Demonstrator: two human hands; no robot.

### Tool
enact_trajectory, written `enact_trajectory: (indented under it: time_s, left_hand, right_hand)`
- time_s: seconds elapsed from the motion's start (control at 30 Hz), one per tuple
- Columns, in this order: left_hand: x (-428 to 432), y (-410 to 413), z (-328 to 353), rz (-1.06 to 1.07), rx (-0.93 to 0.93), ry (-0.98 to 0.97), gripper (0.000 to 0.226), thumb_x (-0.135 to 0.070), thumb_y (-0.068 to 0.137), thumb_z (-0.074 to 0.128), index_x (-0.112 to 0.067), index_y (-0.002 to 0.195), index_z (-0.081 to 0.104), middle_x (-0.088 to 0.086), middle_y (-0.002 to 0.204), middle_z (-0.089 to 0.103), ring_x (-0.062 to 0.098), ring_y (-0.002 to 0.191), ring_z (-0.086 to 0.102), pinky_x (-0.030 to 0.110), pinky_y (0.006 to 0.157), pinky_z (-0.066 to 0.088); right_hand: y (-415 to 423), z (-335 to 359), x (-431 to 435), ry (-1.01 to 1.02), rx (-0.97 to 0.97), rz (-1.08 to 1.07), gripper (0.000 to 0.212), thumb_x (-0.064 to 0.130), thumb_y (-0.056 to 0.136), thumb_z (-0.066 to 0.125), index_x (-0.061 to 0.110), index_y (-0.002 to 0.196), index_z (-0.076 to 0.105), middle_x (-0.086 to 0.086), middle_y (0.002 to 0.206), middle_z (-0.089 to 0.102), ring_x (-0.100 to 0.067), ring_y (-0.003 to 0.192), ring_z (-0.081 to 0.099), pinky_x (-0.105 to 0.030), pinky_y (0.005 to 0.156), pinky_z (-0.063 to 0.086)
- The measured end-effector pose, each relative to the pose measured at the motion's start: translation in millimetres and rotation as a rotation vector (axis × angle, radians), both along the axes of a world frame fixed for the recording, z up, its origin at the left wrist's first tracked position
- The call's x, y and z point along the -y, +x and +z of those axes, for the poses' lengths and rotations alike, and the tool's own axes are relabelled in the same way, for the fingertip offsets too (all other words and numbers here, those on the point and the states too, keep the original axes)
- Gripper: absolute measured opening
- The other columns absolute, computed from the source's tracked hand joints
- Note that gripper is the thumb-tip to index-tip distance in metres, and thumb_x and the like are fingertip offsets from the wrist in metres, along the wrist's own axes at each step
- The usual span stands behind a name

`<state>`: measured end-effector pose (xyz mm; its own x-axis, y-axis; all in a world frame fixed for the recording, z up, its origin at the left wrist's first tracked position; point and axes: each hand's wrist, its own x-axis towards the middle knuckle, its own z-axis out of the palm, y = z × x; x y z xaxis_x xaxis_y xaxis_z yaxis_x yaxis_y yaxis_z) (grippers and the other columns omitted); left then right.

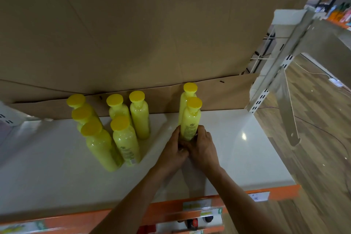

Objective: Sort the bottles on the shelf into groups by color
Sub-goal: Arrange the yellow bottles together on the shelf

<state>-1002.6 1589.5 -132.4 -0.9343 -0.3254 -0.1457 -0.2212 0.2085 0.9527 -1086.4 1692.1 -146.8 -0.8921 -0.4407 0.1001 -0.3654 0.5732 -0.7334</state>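
In the head view, a white shelf (pixel 237 138) with an orange front edge (pixel 275 190) runs along a cardboard backing (pixel 133 24). Every bottle in sight is yellow with a yellow cap. A group of six bottles (pixel 125 142) stands upright on the left half of the shelf, packed close together in short rows. Well to their right, two more stand one behind the other: the back bottle (pixel 187 99) close to the cardboard, and the front bottle (pixel 190 119) just before it, touching or nearly so.

The left hand (pixel 174 150) and the right hand (pixel 203 146) both wrap the foot of the front bottle, fingers curled round it from either side and meeting at the near side. The bottle stands upright, its long axis vertical, cap well above the hands.

The group lies to the left of the grip across a bare strip of shelf, so the left hand is on the nearer side. Joining the pair to the group would likely mean moving the bottle leftward while keeping it upright; held so low, it could tip at the cap.
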Motion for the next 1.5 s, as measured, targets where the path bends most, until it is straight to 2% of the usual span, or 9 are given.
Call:
enact_trajectory:
  time_s: [0.27, 0.4, 0.6, 0.77, 0.97, 1.07, 1.17, 1.27, 1.5]
  left_hand:
    - [1, 9, -4, 0.007, 0.04, -0.151, 0.073, -0.025, 0.085, 0.054, -0.037, 0.151, 0.025, -0.004, 0.145, 0.046, 0.013, 0.13, 0.047, 0.043, 0.107, 0.044]
    - [5, 46, -4, 0.078, 0.053, -0.332, 0.067, -0.02, 0.093, 0.055, -0.029, 0.153, 0.025, 0.0, 0.149, 0.038, 0.015, 0.13, 0.045, 0.039, 0.106, 0.043]
    - [20, 97, 2, 0.288, -0.042, -0.563, 0.05, -0.017, 0.088, 0.06, -0.025, 0.136, 0.051, -0.004, 0.126, 0.059, 0.015, 0.11, 0.058, 0.034, 0.091, 0.051]
    - [26, 124, 5, 0.576, -0.058, -0.593, 0.022, -0.018, 0.085, 0.071, -0.019, 0.102, 0.057, -0.006, 0.092, 0.063, 0.02, 0.082, 0.064, 0.028, 0.069, 0.047]
    - [23, 128, 2, 0.537, 0.007, -0.607, 0.046, -0.015, 0.083, 0.068, -0.019, 0.122, 0.044, 0.011, 0.116, 0.053, 0.034, 0.099, 0.063, 0.038, 0.071, 0.055]
    - [19, 127, 8, 0.491, -0.048, -0.583, 0.049, -0.014, 0.088, 0.062, -0.036, 0.121, 0.032, 0.018, 0.138, 0.047, 0.039, 0.115, 0.057, 0.045, 0.087, 0.055]
    - [22, 122, 15, 0.51, -0.072, -0.516, 0.065, -0.019, 0.088, 0.056, -0.053, 0.122, 0.013, 0.021, 0.142, 0.047, 0.042, 0.12, 0.054, 0.052, 0.093, 0.051]
    - [26, 117, 13, 0.518, -0.048, -0.503, 0.066, -0.024, 0.082, 0.053, -0.042, 0.132, 0.012, 0.022, 0.143, 0.047, 0.045, 0.119, 0.054, 0.054, 0.093, 0.049]
    - [38, 113, -10, 0.511, 0.036, -0.433, 0.072, -0.017, 0.089, 0.063, -0.008, 0.151, 0.027, 0.018, 0.144, 0.046, 0.038, 0.126, 0.049, 0.051, 0.099, 0.047]
  right_hand:
    - [14, -2, -6, 0.025, -0.02, -0.009, 0.047, 0.043, 0.083, 0.067, 0.016, 0.116, 0.047, 0.001, 0.11, 0.051, -0.017, 0.101, 0.048, -0.035, 0.075, 0.051]
    - [32, -9, -22, 0.097, -0.104, 0.043, 0.04, 0.021, 0.086, 0.068, 0.014, 0.119, 0.047, -0.002, 0.117, 0.048, -0.019, 0.107, 0.047, -0.028, 0.079, 0.047]
    - [55, -4, -3, 0.106, -0.236, 0.263, 0.031, 0.021, 0.087, 0.063, 0.018, 0.118, 0.057, 0.0, 0.12, 0.055, -0.02, 0.109, 0.053, -0.034, 0.081, 0.051]
    - [60, 2, 41, 0.075, -0.196, 0.413, 0.047, 0.023, 0.093, 0.059, 0.015, 0.138, 0.046, -0.005, 0.136, 0.05, -0.022, 0.12, 0.053, -0.033, 0.096, 0.047]
    - [47, 8, 92, 0.036, 0.013, 0.339, 0.085, 0.035, 0.087, 0.064, 0.015, 0.154, 0.015, -0.007, 0.155, 0.032, -0.028, 0.139, 0.035, -0.048, 0.109, 0.038]
    - [42, 14, 108, -0.039, 0.147, 0.334, 0.09, 0.04, 0.077, 0.063, 0.029, 0.153, 0.015, -0.001, 0.149, 0.04, -0.024, 0.133, 0.041, -0.047, 0.105, 0.042]
    - [40, 16, 115, -0.055, 0.16, 0.269, 0.073, 0.039, 0.074, 0.059, 0.032, 0.143, 0.034, -0.001, 0.129, 0.055, -0.024, 0.117, 0.052, -0.044, 0.095, 0.049]
    - [34, 7, 116, -0.016, 0.144, 0.246, 0.055, 0.041, 0.07, 0.057, 0.033, 0.124, 0.049, 0.001, 0.112, 0.058, -0.025, 0.103, 0.055, -0.046, 0.084, 0.052]
    - [45, 9, 110, -0.036, 0.204, 0.11, 0.054, 0.039, 0.066, 0.07, 0.028, 0.107, 0.036, 0.005, 0.098, 0.056, -0.02, 0.093, 0.058, -0.045, 0.076, 0.053]
